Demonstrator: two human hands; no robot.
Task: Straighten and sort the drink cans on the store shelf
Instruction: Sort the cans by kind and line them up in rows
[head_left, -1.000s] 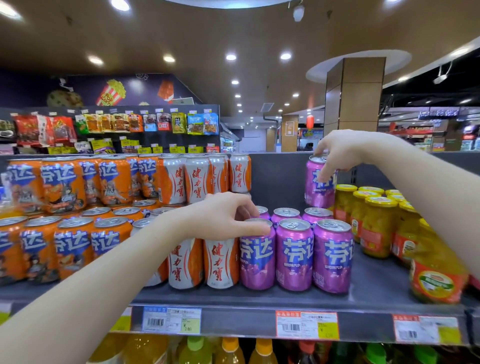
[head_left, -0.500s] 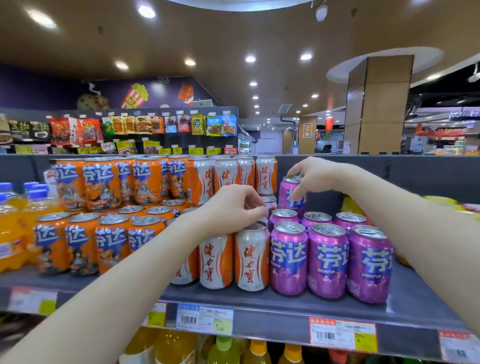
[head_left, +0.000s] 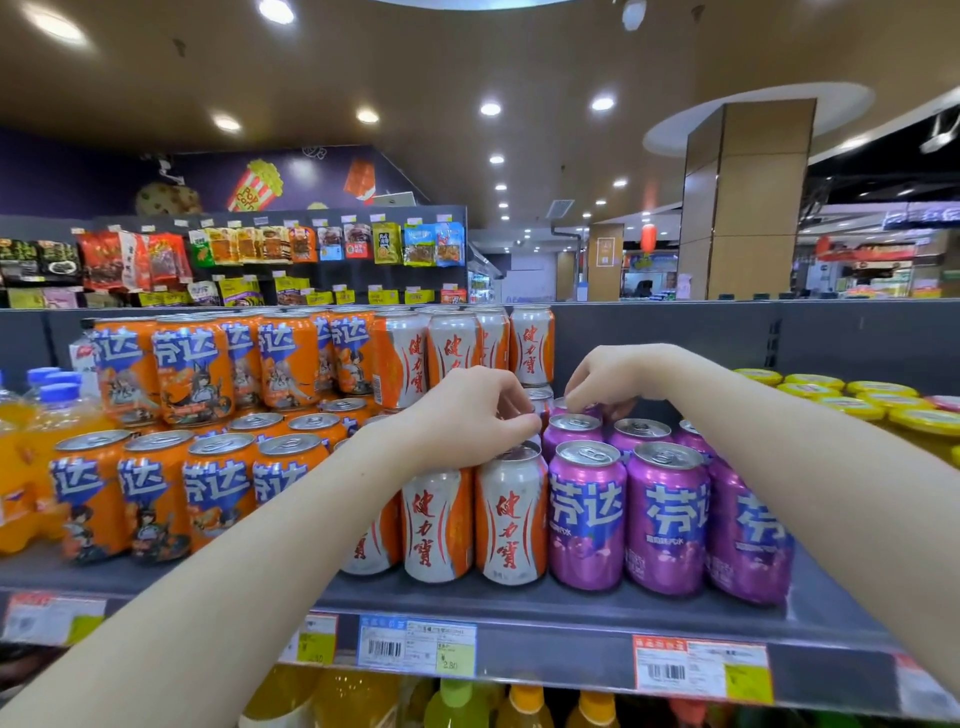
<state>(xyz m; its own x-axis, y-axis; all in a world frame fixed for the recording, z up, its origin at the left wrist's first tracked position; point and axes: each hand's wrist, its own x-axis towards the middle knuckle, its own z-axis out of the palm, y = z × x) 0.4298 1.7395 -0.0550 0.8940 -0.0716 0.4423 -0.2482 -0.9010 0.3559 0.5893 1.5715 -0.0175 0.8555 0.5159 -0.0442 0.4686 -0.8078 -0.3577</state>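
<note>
Drink cans stand in colour groups on the grey shelf (head_left: 571, 605): orange cans (head_left: 156, 493) at left, white-and-orange cans (head_left: 441, 519) in the middle, purple cans (head_left: 665, 514) at right. Orange and white-and-orange cans are also stacked in an upper layer (head_left: 291, 358). My left hand (head_left: 467, 415) curls over the rim of the front white-and-orange can (head_left: 511, 514) beside the purple group. My right hand (head_left: 613, 376) reaches to the back row, fingertips gripping the top of a purple can (head_left: 589, 409) that is mostly hidden behind the others.
Yellow-lidded jars (head_left: 852, 400) fill the shelf to the right. Orange drink bottles (head_left: 21, 441) stand at the far left. Price tags (head_left: 415, 647) line the shelf edge, with bottles (head_left: 457, 701) on the shelf below. A grey back panel (head_left: 727, 332) closes the rear.
My right hand has brought the purple can down from chest height into the back row of the purple group. My left hand has shifted from a front purple can to the neighbouring white-and-orange can.
</note>
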